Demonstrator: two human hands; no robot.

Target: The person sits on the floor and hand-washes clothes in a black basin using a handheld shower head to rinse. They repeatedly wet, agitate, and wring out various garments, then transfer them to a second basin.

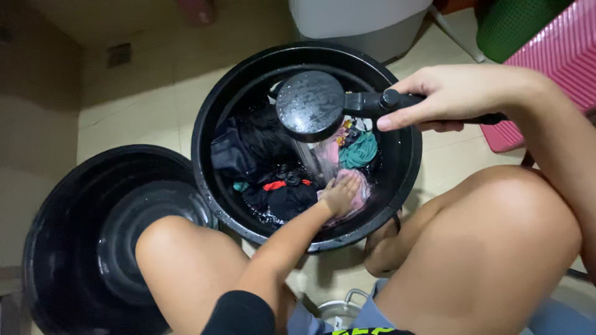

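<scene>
At far left a second black basin (81, 242) sits on the tiled floor (143, 105), partly behind the person's left knee, apart from both hands. Just beside it to the right stands the black tub (211, 111), round and deep, with its rim toward the knees. Inside lie wet clothes: a dark heap (248, 149) on the left side, a red-trimmed black piece (282, 185) near the middle, a teal garment (360, 151) toward the right wall, and a pink garment (360, 193) at the near right.

The left hand (341, 193) reaches down into the tub with its fingers spread flat, pressing on the pink garment; it touches the cloth, and no closed grasp shows. Directly above that hand hangs the black shower head (310, 104), face down, with a thin stream of water (310, 158) falling onto the clothes just left of the fingers.

The right hand (447, 98) is closed around the handle of the shower head, over the tub's right rim, thumb underneath. At far right a pink plastic stool (559, 56) stands beside a green basket (515, 25)
</scene>
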